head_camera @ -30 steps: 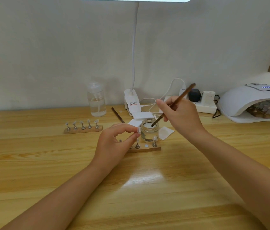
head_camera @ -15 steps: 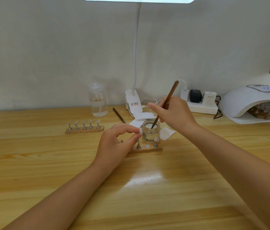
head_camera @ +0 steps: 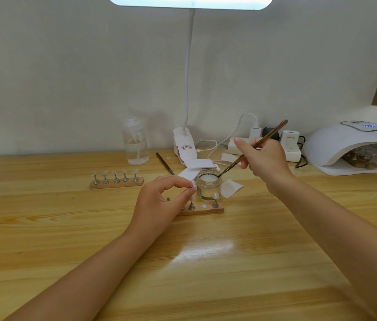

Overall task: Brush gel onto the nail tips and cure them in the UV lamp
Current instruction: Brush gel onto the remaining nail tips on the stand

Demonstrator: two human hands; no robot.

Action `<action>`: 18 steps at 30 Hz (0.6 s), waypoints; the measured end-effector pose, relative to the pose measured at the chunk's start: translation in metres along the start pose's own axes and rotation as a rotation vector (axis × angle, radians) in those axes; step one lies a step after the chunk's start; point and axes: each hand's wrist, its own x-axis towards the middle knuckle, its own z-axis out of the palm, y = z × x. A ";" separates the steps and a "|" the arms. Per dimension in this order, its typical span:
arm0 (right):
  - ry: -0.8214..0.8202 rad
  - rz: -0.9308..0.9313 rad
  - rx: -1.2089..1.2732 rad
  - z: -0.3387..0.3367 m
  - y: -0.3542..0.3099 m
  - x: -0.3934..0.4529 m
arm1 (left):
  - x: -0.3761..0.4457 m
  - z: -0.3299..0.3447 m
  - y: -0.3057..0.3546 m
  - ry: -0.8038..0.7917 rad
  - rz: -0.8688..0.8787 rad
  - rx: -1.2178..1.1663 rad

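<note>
We hold a small nail tip (head_camera: 192, 184) pinched between the thumb and forefinger of our left hand (head_camera: 159, 201), the other fingers curled loosely beneath; the hand hovers just above the near wooden stand (head_camera: 202, 209), with the forearm reaching in from the lower left across the bench (head_camera: 43, 228). Our right hand (head_camera: 265, 159) grips a thin brown brush (head_camera: 251, 150) like a pen, fingers curled round its shaft, the wrist raised and the forearm coming in from the right. The brush runs on a slant, its handle end pointing up and to the right toward the wall, its bristle end pointing down and to the left, resting at the right rim of the open glass gel jar (head_camera: 208, 185). The jar stands upright just behind the near stand, between our two hands. That stand carries a few metal pegs, one at its right end topped with a nail tip (head_camera: 216, 195). A second stand (head_camera: 116, 183) with five mounted tips lies well to the left. The white UV lamp (head_camera: 354, 147) sits at the far right of the bench, its display lit, with another stand partly visible inside its opening. Behind the jar lie white pads (head_camera: 198, 164), a spare brush (head_camera: 164, 165), a clear pump bottle (head_camera: 135, 144) and the clip base of the desk lamp (head_camera: 184, 144).
</note>
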 end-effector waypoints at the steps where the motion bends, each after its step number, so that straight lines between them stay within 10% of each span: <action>1: 0.001 -0.002 0.005 -0.001 0.001 0.000 | 0.000 0.000 0.000 0.002 -0.008 -0.003; 18: -0.158 -0.331 0.322 0.015 -0.012 -0.049 | 0.001 0.000 0.001 0.023 -0.032 -0.007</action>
